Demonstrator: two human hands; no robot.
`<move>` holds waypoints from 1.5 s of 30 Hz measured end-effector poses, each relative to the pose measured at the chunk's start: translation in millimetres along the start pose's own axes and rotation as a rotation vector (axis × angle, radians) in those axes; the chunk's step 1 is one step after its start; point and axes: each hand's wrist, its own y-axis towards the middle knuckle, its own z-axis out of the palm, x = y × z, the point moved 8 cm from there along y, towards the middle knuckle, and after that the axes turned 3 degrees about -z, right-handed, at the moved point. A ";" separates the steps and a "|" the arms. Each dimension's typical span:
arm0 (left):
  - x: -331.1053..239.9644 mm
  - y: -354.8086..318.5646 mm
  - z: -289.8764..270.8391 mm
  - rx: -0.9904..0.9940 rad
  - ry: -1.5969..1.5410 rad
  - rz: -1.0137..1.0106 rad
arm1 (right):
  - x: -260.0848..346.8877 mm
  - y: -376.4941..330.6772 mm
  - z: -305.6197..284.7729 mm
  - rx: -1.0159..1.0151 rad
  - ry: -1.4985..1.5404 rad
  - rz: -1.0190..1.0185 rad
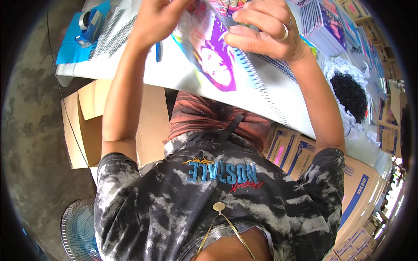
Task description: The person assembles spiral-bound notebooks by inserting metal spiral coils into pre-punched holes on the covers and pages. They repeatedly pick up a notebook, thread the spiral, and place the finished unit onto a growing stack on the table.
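A notebook [216, 69] with a glossy purple cover and a printed cartoon figure is held tilted over the white table. My left hand [159, 19] grips its far left part; the fingertips run out of the picture at the top. On the other side, my right hand [272, 32], with a ring, has its thumb and fingers curled together at the notebook's edge. From beneath that thumb a long spiral binding coil [257, 82] trails down toward the table's near edge. The fingers appear closed on the coil's upper part, which they partly hide.
Loose coils [117, 37] lie at the left, beside a blue tape dispenser [88, 28] on blue sheets. Notebook stacks [324, 26] stand at the far right, near a white plastic bag [333, 71] with black coils. Below are an open carton [91, 126], closed cartons [300, 152] and a fan [80, 230].
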 end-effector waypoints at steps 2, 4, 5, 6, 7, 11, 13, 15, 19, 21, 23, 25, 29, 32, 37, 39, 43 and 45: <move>-8.5 0.3 16.9 -0.027 0.613 0.520 | -4.4 3.1 -3.4 0.046 0.021 0.019; 9.6 -6.3 31.0 -0.121 0.631 0.528 | -15.2 -12.4 -4.7 0.163 0.099 0.132; 23.2 -9.9 30.5 -0.151 0.644 0.398 | -28.8 -24.6 -2.0 0.276 0.230 0.342; 38.0 -13.3 31.5 -0.174 0.646 0.269 | -37.1 -43.3 2.4 0.395 0.352 0.559; 42.4 -18.7 31.3 -0.223 0.640 0.288 | -51.8 -72.8 7.0 0.375 0.282 0.848; 40.4 -27.1 34.8 -0.231 0.777 0.220 | -31.0 -107.2 15.2 0.900 1.021 1.231; 30.5 -18.3 44.6 -0.195 0.803 0.267 | -49.1 -105.2 -2.1 0.653 1.231 1.396; 31.4 -12.7 45.6 -0.180 0.812 0.154 | -63.5 -121.2 -20.0 0.299 1.305 1.679; 34.5 -15.4 40.7 -0.113 0.917 0.098 | -24.6 -131.0 -4.6 0.095 1.548 1.615; 35.4 -18.9 44.4 -0.050 1.011 0.188 | -19.6 -117.0 -2.8 0.435 1.024 1.542; 35.9 -23.1 43.7 -0.076 1.035 0.220 | -7.5 -96.5 6.8 0.643 0.639 1.459; 29.4 -26.4 45.1 -0.104 1.023 0.241 | -3.7 -91.6 14.9 0.753 0.364 1.377; -4.8 -40.5 41.8 -0.341 0.946 0.667 | -2.6 -99.7 14.7 0.738 0.211 1.443; 4.1 -61.7 36.2 -0.419 0.828 0.192 | -7.1 -105.4 15.3 0.576 0.276 1.450; 77.6 -93.2 58.6 -0.360 -0.028 -0.409 | -4.2 -121.8 24.1 0.471 0.585 1.592; 82.4 -96.4 62.6 -0.397 -0.044 -0.417 | -4.3 -125.9 24.9 0.464 0.629 1.649; 80.1 -95.9 68.9 -0.439 -0.059 -0.425 | -4.4 -126.4 25.4 0.507 0.666 1.663; 83.7 -95.9 70.2 -0.440 -0.068 -0.431 | -4.1 -123.9 25.8 0.496 0.672 1.647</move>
